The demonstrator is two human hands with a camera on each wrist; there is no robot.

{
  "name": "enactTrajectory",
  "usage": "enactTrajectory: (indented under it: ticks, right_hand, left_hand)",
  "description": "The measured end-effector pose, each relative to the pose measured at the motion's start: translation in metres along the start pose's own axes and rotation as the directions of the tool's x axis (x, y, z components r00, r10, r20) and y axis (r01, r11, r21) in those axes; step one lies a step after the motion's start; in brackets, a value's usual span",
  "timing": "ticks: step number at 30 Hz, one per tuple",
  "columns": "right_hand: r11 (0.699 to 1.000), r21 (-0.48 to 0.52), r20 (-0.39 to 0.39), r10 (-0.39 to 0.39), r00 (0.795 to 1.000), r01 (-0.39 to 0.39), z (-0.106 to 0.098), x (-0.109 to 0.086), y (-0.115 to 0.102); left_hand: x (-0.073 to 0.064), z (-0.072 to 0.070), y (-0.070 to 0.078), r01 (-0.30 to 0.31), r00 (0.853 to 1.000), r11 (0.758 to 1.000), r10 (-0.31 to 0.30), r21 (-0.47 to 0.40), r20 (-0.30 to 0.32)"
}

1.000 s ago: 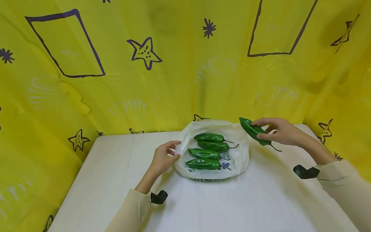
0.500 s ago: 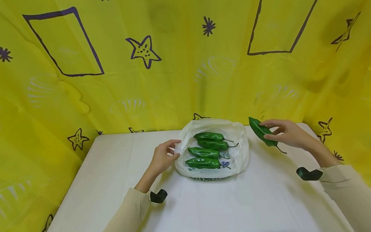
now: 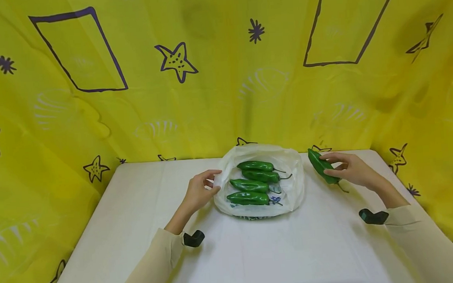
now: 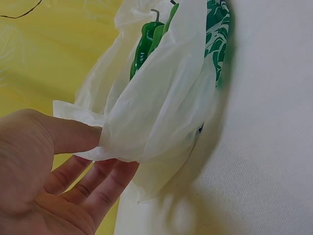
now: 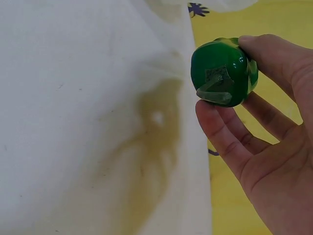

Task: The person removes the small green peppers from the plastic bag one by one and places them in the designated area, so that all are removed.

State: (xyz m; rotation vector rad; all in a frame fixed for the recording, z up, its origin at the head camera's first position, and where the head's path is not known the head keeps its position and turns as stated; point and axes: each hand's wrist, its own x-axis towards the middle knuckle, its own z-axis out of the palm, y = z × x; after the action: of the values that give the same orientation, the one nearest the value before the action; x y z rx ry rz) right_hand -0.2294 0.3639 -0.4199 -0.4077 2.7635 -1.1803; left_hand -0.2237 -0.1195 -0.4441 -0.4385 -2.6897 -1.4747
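A white plastic bag [image 3: 298, 189] lies with its mouth spread wide near the back of the table. Several green peppers [image 3: 250, 198] rest inside it, side by side with stems to the right. My left hand [image 3: 199, 190] pinches the bag's left rim between thumb and fingers; the left wrist view shows the thumb over the film [image 4: 151, 112]. Right of the bag, my right hand [image 3: 351, 170] grips a single green pepper [image 3: 319, 164] by its side, tip up and stem down. In the right wrist view that pepper [image 5: 220, 73] is seen from its stem end, above its shadow.
A white cloth [image 3: 297, 255] covers the table. Yellow curtain [image 3: 224, 106] with star drawings hangs behind and along both sides, right at the table's back edge. Green print [image 4: 216, 44] shows on the bag's outside. A dark device [image 3: 194, 239] sits on each wrist.
My right hand has carried its pepper rightward away from the bag, then lower toward the table. My left hand stays at the bag's rim, and the peppers inside have not moved.
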Motion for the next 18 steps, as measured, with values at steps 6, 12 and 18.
enactTrajectory:
  ticks: [6,12,18]
  right_hand:
    - [0.999,0.026,0.000,0.028,1.000,-0.028,0.006,0.002,0.012]
    - [0.998,0.026,0.008,0.053,0.999,-0.053,0.013,0.003,0.020]
    - [0.997,0.021,0.015,0.079,0.997,-0.079,0.018,0.002,0.025]
  left_hand:
    - [0.000,0.000,0.001,0.008,1.000,1.000,-0.008,-0.003,0.004]
    - [0.000,0.001,0.002,0.011,1.000,1.000,-0.011,0.002,0.002]
    - [0.000,0.002,0.003,0.016,1.000,1.000,-0.016,0.006,0.002]
